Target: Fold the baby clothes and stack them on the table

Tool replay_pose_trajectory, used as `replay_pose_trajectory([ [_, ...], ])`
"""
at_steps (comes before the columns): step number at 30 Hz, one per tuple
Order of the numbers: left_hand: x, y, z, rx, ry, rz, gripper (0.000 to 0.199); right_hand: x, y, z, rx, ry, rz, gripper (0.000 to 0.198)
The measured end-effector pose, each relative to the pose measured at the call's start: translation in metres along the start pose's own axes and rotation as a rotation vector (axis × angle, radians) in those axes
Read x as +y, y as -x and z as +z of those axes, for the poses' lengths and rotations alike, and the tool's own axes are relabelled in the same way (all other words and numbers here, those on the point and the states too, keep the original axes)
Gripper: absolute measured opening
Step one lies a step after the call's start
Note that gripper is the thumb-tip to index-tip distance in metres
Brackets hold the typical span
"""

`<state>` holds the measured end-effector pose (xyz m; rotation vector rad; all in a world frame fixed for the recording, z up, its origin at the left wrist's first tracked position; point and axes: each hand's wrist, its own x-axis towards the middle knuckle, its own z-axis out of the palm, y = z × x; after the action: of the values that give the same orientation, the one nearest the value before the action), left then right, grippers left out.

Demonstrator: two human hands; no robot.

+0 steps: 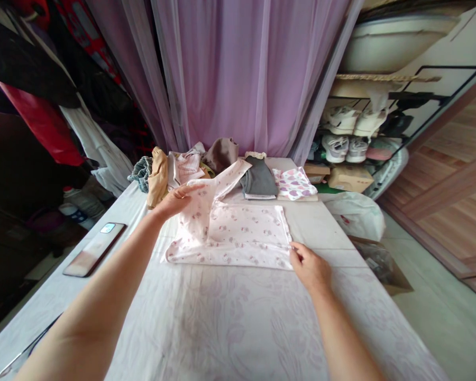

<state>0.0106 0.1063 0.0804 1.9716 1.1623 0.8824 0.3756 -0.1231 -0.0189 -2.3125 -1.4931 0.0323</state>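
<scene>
A pale pink long-sleeved top with a small print lies folded lengthwise on the cloth-covered table. My left hand grips its upper left part and holds that fabric raised off the table. One sleeve stretches away to the upper right, towards the folded clothes. At the opposite end, my right hand pinches the lower right corner of the hem, close to the table surface. The fingertips of my left hand are partly hidden by the fabric.
Behind the top are a heap of crumpled clothes, a folded dark grey garment and a folded heart-print cloth. A phone lies at left. Purple curtains hang behind; a shoe rack stands right.
</scene>
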Motion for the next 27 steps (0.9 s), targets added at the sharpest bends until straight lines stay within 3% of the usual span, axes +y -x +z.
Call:
replay_pose_trajectory([
  [3,-0.016,-0.007,0.006,-0.011,-0.276,0.184,0.054,0.000,0.000,0.000,0.015,0.002,-0.004,0.033],
  [6,-0.039,-0.005,0.015,-0.021,-0.448,0.154,0.056,0.000,0.001,0.001,0.034,0.001,-0.009,0.033],
  [10,-0.058,0.006,0.019,-0.022,-0.456,0.146,0.059,0.002,0.001,0.001,0.017,-0.003,-0.012,0.035],
  [16,-0.032,0.005,0.008,0.023,-0.345,0.040,0.063,0.008,-0.002,0.003,-0.015,-0.015,-0.044,0.035],
  [22,0.006,-0.006,0.014,-0.004,-0.228,0.229,0.051,0.000,0.001,0.001,0.027,0.012,-0.004,0.034],
  [27,0.004,-0.012,0.025,0.062,-0.551,0.277,0.053,-0.001,0.001,0.000,0.008,0.011,-0.001,0.035],
])
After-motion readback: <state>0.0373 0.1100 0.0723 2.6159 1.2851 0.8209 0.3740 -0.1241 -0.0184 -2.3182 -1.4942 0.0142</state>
